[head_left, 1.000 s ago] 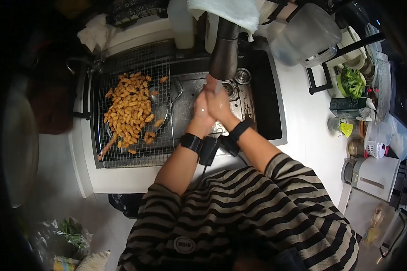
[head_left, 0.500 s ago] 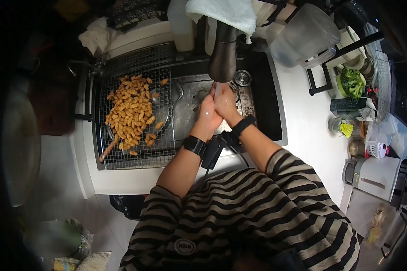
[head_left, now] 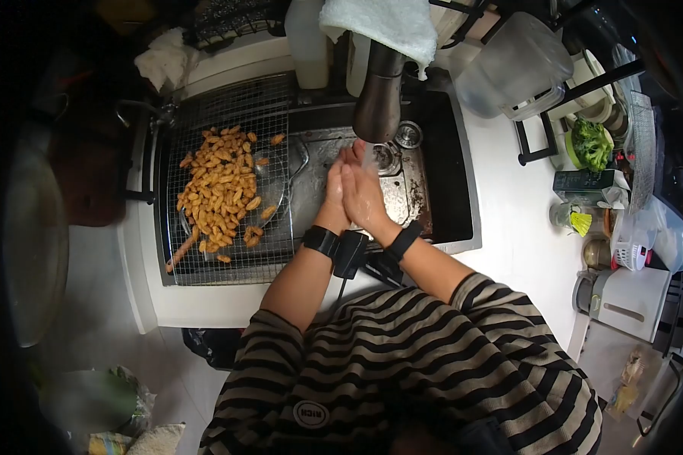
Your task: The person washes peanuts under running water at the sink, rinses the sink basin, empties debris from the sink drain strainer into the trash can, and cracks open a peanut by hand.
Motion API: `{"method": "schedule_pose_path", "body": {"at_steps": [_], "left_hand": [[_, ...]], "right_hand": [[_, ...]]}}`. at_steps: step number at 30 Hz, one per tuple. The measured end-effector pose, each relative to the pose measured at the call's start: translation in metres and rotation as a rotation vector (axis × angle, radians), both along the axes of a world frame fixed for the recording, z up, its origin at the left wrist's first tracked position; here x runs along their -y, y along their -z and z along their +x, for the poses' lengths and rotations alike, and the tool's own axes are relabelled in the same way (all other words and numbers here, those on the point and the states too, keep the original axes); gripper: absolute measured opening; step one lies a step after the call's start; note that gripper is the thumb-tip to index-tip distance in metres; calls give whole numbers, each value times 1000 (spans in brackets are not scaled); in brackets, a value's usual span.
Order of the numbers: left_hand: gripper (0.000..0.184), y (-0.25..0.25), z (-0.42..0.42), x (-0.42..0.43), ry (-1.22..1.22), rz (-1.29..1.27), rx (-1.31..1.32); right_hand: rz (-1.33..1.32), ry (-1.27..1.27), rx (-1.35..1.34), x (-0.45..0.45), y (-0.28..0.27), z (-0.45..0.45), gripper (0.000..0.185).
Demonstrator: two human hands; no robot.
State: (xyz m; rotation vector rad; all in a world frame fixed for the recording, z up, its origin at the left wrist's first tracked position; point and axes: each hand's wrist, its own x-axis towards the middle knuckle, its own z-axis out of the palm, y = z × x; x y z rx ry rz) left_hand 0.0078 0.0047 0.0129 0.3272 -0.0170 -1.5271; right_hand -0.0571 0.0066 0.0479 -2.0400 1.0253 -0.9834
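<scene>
My left hand (head_left: 336, 188) and my right hand (head_left: 365, 199) lie palm against palm over the dark sink (head_left: 311, 178), with fingers stretched forward. Neither hand holds an object. Just beyond the fingertips hangs the dark faucet (head_left: 378, 102), and a stream of water (head_left: 368, 155) falls from it onto my right hand. The palms and part of the left fingers are hidden. Beneath and to the right of my hands, the sink floor carries a round metal drain strainer (head_left: 410, 135).
Left over the sink, a wire rack (head_left: 273, 243) bears many peanuts (head_left: 218, 182). A white cloth (head_left: 383, 26) drapes over the faucet. On the right stand a clear plastic container (head_left: 512, 68), broccoli (head_left: 590, 144) and a glass with a yellow-green brush (head_left: 579, 220).
My hands have shifted slightly left and turned, from clasped to flatter against each other. More of the drain area now shows to their right.
</scene>
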Motion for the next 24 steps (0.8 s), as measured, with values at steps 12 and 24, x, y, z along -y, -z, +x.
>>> {"method": "schedule_pose_path", "body": {"at_steps": [12,24], "left_hand": [[30,16,1,6,-30,98,124],[38,17,-5,7,-31,566,374]], "right_hand": [[73,-2,-25,5,-3,-6,32],[759,186,454,0,11,1,20]]}}
